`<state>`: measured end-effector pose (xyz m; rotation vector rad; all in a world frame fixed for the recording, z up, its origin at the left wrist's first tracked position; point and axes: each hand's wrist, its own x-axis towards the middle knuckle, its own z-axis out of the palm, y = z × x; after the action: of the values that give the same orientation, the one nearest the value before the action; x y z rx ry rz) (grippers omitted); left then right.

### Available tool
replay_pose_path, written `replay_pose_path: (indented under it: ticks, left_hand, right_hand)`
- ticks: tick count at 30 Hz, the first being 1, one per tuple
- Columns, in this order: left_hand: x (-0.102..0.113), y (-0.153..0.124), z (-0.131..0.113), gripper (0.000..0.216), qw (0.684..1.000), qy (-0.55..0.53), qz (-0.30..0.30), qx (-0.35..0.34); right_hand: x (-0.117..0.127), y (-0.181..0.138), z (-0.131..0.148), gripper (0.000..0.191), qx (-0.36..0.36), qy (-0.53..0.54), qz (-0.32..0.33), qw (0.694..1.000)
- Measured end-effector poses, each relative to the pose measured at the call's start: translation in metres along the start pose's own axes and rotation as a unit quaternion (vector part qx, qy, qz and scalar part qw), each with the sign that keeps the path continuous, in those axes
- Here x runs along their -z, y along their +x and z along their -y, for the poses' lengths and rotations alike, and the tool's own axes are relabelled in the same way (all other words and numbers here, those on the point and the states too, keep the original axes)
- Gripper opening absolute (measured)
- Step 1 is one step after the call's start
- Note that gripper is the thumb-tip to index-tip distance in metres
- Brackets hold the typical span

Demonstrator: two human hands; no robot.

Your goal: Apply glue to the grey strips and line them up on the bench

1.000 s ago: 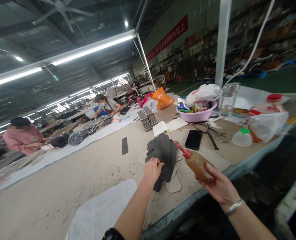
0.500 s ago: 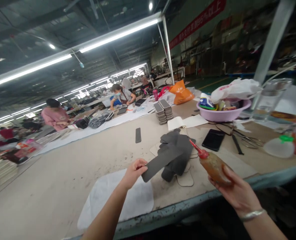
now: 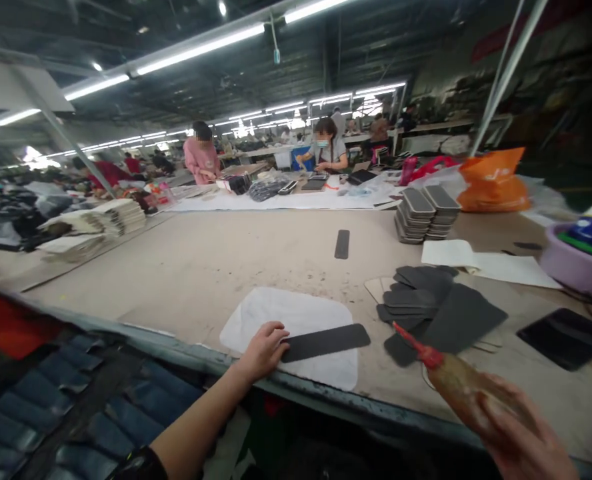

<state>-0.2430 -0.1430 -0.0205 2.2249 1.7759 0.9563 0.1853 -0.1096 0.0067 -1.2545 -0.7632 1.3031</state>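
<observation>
Near the table's front edge, my left hand point(image 3: 265, 350) pinches the left end of a long dark grey strip point(image 3: 326, 342) with rounded corners. The strip lies over a white sheet point(image 3: 286, 308). My right hand point(image 3: 521, 420) is wrapped round a brown squeeze bottle point(image 3: 471, 383) with a red nozzle, whose tip points left and up. Beyond the nozzle, a loose heap of dark grey pieces point(image 3: 426, 300) rests on the table, with pale pieces partly under it. Farther back, a single small dark strip point(image 3: 342, 245) lies alone.
Stacked grey pieces point(image 3: 426, 212) stand at the back right, beside an orange bag point(image 3: 496, 183). A phone point(image 3: 569, 337), a notebook point(image 3: 491, 263) and a purple basin point(image 3: 579, 267) are on the right. Pale stacks point(image 3: 101, 227) sit at left. Two people work across the table.
My left hand has drawn the dark strip away from the heap, down over the white sheet. The view has turned right to left, and the bottle stays in my right hand.
</observation>
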Motion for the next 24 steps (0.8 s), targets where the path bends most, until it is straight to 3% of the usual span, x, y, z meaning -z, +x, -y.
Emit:
replay_pose_path:
  ticks: [5,8,12,16,24]
  left_hand:
    - [0.015,-0.021,0.008,0.02,0.993,0.003,0.064,-0.102]
    - [0.016,-0.026,0.012,0.02,0.987,-0.009,0.081,-0.139]
    - [0.012,-0.027,0.014,0.02,0.987,-0.02,0.08,-0.138]
    - [0.011,-0.028,0.016,0.021,0.987,-0.039,0.082,-0.135]
    - [0.011,-0.026,0.014,0.02,0.988,-0.037,0.09,-0.119]
  right_hand:
    - [-0.068,-0.03,-0.014,0.058,0.099,-0.217,0.064,0.969]
    - [-0.108,-0.045,-0.03,0.051,0.211,-0.311,0.121,0.919]
    - [-0.145,-0.057,-0.05,0.039,0.364,-0.376,0.191,0.83]
    - [-0.162,-0.061,-0.061,0.034,0.413,-0.376,0.237,0.795]
    - [-0.167,-0.061,-0.072,0.036,0.392,-0.385,0.274,0.79]
